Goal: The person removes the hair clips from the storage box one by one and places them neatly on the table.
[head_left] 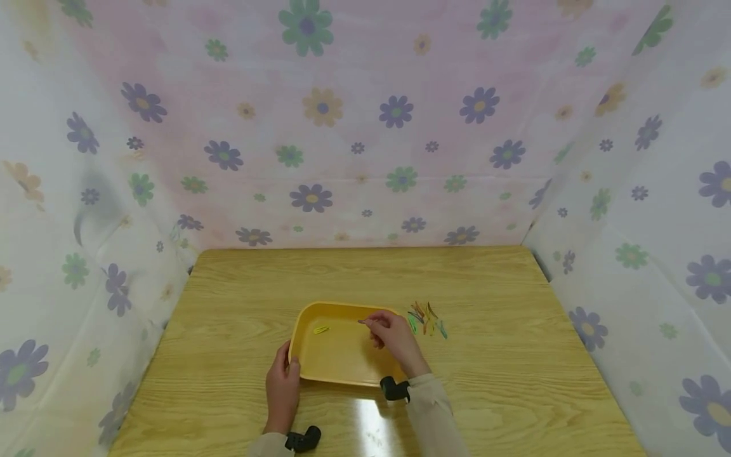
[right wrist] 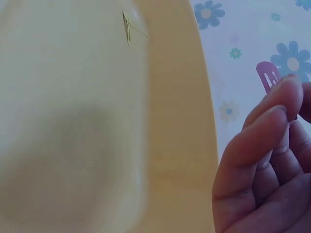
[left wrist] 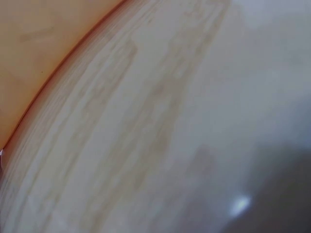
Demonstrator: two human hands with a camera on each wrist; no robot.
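Observation:
A yellow plastic tray sits on the table, and my left hand holds its near left corner, the thumb by the rim. Over the tray's right half, my right hand pinches a small purple snap hair clip between thumb and fingertips. Inside the tray, toward the far left, lies a yellow hair clip. A loose pile of hair clips in green, yellow, orange and brown lies just right of the tray, partly behind the right hand. In the left wrist view only the tray's side and tabletop appear.
The wood-grain table carries the tray near its front middle. Flowered cloth walls stand along its back and both sides. Black wrist cameras are strapped to both wrists, the right one overlapping the tray's near rim in the head view.

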